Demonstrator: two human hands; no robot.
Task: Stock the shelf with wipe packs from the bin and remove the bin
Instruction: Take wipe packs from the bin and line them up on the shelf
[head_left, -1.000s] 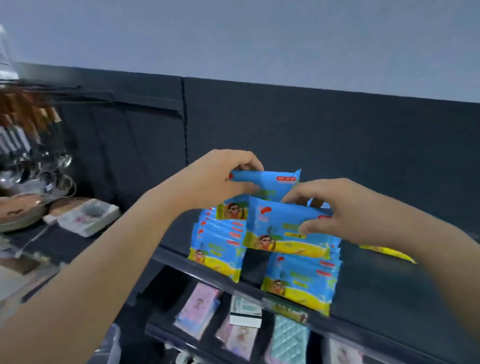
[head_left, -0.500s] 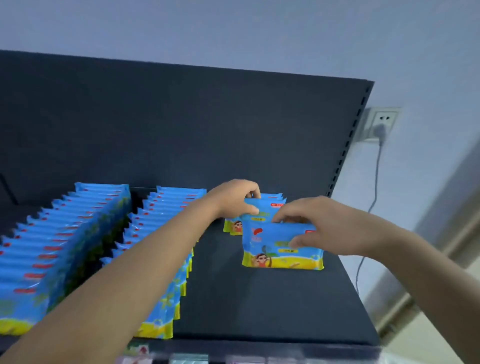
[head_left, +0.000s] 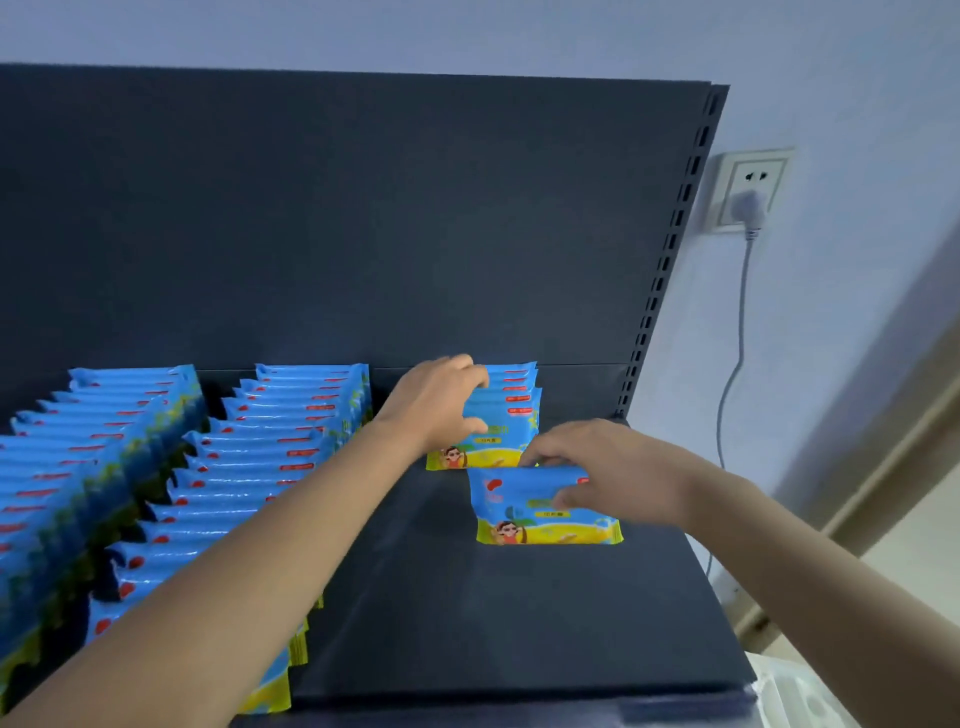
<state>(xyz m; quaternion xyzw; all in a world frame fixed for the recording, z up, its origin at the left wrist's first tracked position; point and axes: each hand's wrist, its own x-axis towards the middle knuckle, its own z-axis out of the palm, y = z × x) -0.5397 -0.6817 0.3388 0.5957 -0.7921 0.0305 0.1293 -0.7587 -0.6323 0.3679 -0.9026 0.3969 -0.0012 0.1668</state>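
Blue and yellow wipe packs stand upright on a dark shelf (head_left: 467, 613). My left hand (head_left: 441, 402) grips the front pack of a short row (head_left: 511, 415) set against the back panel. Nearer to me, my right hand (head_left: 597, 462) pinches the top edge of a single wipe pack (head_left: 524, 517), which stands on the shelf a little in front of that row. Two long rows of packs, the left row (head_left: 78, 467) and the middle row (head_left: 249, 478), fill the shelf's left part. A pale bin corner (head_left: 810, 696) shows at the bottom right.
The dark back panel (head_left: 337, 218) rises behind the packs, with a slotted upright (head_left: 670, 249) at its right end. A wall socket (head_left: 748, 189) with a plug and a hanging cable (head_left: 732, 374) is on the wall to the right.
Both hands carried packs rightward to the shelf's right end. The left hand's pack now stands with the short back row; the right hand's pack has come down onto the shelf in front of it.
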